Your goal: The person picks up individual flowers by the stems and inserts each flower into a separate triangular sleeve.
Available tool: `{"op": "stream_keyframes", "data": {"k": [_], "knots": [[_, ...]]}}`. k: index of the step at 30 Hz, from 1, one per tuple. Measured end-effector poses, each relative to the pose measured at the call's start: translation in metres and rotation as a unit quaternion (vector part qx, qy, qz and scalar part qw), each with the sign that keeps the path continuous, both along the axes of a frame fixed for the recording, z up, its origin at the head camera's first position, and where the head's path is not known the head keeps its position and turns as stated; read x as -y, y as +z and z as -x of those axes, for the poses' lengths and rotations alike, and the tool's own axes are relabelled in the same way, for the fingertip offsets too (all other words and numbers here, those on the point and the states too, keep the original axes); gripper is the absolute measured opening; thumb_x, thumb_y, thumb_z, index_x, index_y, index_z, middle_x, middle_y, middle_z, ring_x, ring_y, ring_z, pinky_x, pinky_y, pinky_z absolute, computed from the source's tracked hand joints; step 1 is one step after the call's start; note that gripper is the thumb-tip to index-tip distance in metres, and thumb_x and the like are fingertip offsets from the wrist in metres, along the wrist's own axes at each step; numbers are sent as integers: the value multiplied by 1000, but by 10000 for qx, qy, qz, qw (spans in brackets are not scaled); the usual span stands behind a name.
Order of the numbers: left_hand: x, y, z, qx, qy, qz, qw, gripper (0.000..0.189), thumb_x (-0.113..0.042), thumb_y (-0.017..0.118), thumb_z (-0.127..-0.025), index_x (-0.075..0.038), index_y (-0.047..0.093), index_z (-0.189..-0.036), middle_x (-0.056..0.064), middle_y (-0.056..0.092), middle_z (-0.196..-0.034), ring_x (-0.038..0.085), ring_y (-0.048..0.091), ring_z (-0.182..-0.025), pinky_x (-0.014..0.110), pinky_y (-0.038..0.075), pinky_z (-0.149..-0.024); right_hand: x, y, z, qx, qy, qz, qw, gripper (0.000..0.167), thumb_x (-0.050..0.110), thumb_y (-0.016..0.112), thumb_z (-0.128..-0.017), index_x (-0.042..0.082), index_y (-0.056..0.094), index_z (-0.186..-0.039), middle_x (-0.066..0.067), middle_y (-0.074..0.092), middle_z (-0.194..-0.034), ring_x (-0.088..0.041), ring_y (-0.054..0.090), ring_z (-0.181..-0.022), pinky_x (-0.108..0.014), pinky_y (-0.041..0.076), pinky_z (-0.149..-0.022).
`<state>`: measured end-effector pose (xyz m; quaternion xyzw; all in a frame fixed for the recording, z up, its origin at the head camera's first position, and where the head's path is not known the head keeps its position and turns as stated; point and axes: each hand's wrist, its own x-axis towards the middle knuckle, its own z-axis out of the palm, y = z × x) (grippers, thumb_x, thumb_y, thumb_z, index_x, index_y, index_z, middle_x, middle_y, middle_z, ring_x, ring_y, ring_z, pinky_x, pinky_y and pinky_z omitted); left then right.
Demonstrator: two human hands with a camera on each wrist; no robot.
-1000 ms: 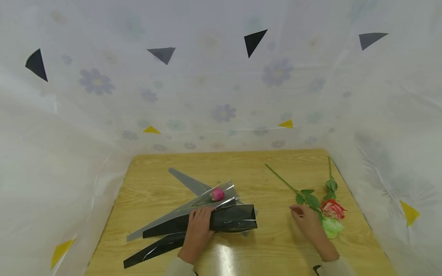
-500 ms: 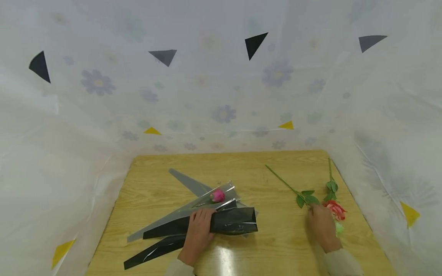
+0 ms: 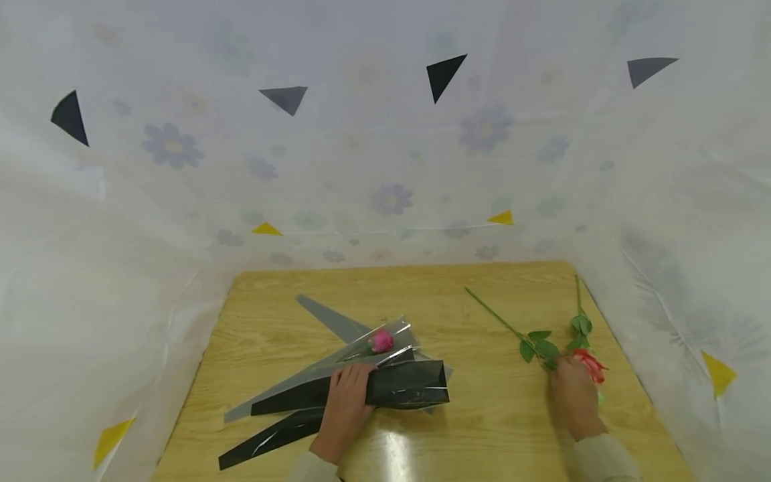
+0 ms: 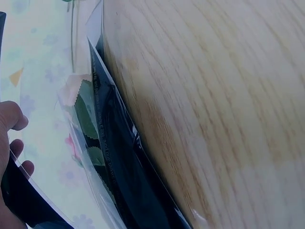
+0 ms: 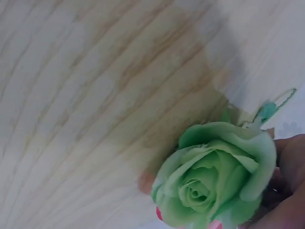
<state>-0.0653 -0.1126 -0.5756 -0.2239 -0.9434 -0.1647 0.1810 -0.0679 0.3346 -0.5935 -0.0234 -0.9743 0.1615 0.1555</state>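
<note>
In the head view my left hand (image 3: 346, 405) grips a black flower wrapping sleeve (image 3: 411, 383) at its narrowing middle. The left wrist view shows the thumb and fingertips (image 4: 16, 147) at the held sleeve's edge. My right hand (image 3: 575, 398) pinches the green rose just below its bloom. From the right wrist, the pale green rose (image 5: 209, 174) fills the lower right, fingers behind its head. Its leafy stem (image 3: 494, 313) points to the upper left on the table. A coral-red rose (image 3: 590, 365) lies beside this hand, partly covered by it.
A pink rose (image 3: 381, 341) lies in a clear-and-grey sleeve (image 3: 313, 373) behind the held one. Another black sleeve (image 3: 271, 438) fans out in front, and a grey one (image 3: 331, 318) points back left. White patterned sheeting (image 3: 391, 154) encloses the wooden table (image 3: 434, 288).
The right hand has moved right from beside the flowers onto the green rose, now covering most of its bloom and part of the coral-red rose. The left hand stays on the black sleeve.
</note>
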Motion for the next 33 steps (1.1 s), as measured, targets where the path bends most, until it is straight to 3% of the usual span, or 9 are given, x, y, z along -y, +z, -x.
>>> {"op": "stream_keyframes", "data": {"k": [4,8,12,18,25,33], "knots": [[1,2,-1,29,-18,11,10000,68,-11,82,-56,-14,50,-116,3,55,-108,23,49,-103,44,35,-87,-1,-2,-1,82,160,-145,9997,3,-5,60,-74,-6,57,-75,-20,57,-75,-43,55,-70,-56,44,-59],[2,3,-2,107,32,79,9999,68,-12,82,-56,-15,50,-117,2,55,-109,22,49,-104,43,35,-88,-3,-4,0,161,204,-159,9995,2,-5,60,-75,-6,59,-76,-21,58,-73,-44,55,-67,-56,44,-57],[3,2,-2,188,81,123,9997,67,-12,81,-58,-16,50,-117,2,55,-110,21,49,-104,42,35,-89,-5,-5,3,595,171,-27,9981,5,-1,56,-79,-5,60,-79,-20,59,-72,-42,57,-64,-55,43,-53],[3,2,-1,192,72,133,9997,66,-11,80,-58,-16,50,-117,1,55,-109,21,49,-104,43,34,-89,-4,-2,8,1241,126,349,9916,18,6,56,-83,5,54,-66,-9,52,-61,-27,52,-54,-44,39,-45],[4,2,-3,162,100,124,9997,65,-10,80,-58,-15,50,-116,2,55,-109,22,49,-104,44,34,-89,-4,2,11,1509,58,522,9871,12,2,56,-82,2,60,-71,-14,59,-68,-31,57,-59,-47,41,-48],[5,2,-4,219,141,155,9995,66,-11,81,-57,-16,51,-116,1,55,-109,21,49,-104,42,34,-91,-4,10,14,1687,226,615,9835,18,-5,51,-78,4,51,-62,-6,49,-58,-21,42,-52,-36,33,-46]]}}
